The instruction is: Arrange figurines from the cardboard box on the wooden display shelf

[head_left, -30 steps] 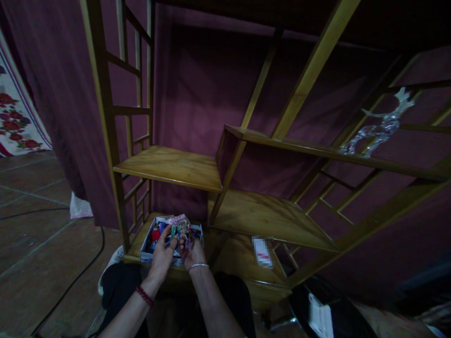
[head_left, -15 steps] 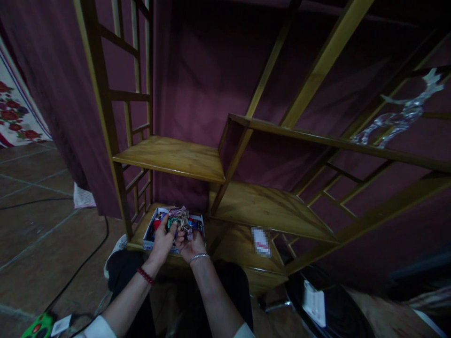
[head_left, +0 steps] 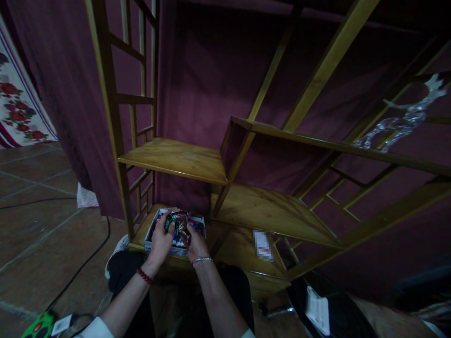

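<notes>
A white-edged box [head_left: 148,245] with small colourful items inside stands on the low wooden shelf. Above it, both hands are closed around shiny wrapped pieces [head_left: 180,219], green on the left and pinkish-brown on the right. My left hand [head_left: 162,238], with a red bead bracelet on its wrist, grips the green part. My right hand [head_left: 197,241], wearing a silver bracelet, holds the brownish part. The exact shape of the pieces is too small to make out.
Wooden shelves [head_left: 172,159] rise around the box. A blurred white packet [head_left: 263,245] lies on the lower right shelf. A clear deer figure [head_left: 405,117] stands on the upper right shelf. A cable and a green object [head_left: 39,326] are on the floor at left.
My right hand has shifted slightly right and turned, and the shiny pieces between the hands look more spread out. The whole view has moved slightly.
</notes>
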